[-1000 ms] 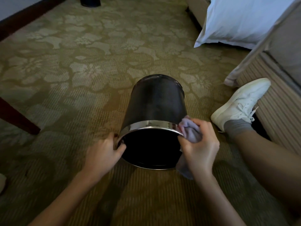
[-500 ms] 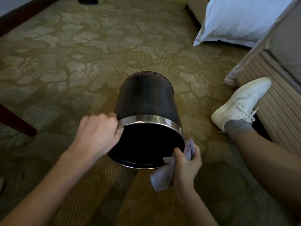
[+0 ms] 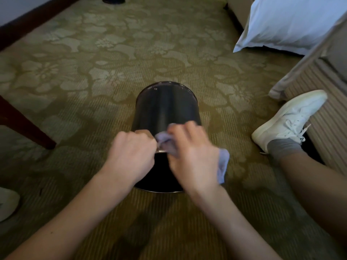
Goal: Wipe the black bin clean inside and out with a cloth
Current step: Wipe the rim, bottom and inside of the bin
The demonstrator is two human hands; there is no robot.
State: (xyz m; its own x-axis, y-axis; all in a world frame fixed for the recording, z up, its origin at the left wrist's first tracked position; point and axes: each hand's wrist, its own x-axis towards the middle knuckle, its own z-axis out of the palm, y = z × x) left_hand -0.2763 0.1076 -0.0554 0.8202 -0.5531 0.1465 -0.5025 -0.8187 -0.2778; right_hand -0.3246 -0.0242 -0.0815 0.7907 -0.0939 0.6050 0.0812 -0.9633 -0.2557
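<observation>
Black bin (image 3: 165,106) on its side on patterned carpet (image 3: 84,72), centre of view, open mouth toward person, base pointing away. Left hand (image 3: 131,156) grips upper rim, fingers curled close together over metal edge. Right hand (image 3: 191,158) just beside it, blurred, bunches pale lilac cloth (image 3: 166,144) against rim top and outer wall; exact finger lay cannot be told. Loose cloth end hangs at right of hand. Person's white shoe (image 3: 289,117) right of bin, apart from it, beside striped bed base (image 3: 323,113). White pillow (image 3: 281,23) on floor beyond. Dark wooden leg (image 3: 24,126) at left.
</observation>
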